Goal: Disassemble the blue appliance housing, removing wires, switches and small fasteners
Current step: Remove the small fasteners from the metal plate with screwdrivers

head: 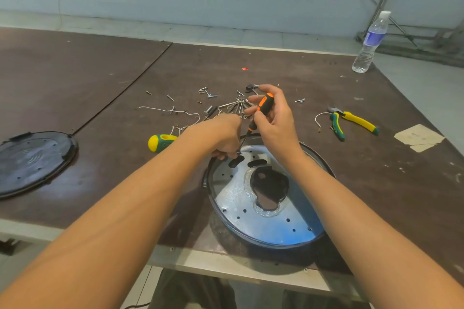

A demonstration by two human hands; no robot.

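The blue appliance housing lies near the table's front edge, its silvery inner plate up, with a ragged dark hole in the middle. My right hand grips an orange-and-black screwdriver whose tip points down at the plate's far rim. My left hand rests at that rim with fingers curled by the screwdriver tip; what they pinch is hidden. Loose screws and white wires lie scattered just beyond the hands.
A yellow-green screwdriver lies left of the housing. Yellow-green pliers with a wire piece sit to the right. A dark round cover is at far left. A water bottle stands back right. A paper scrap lies at the right.
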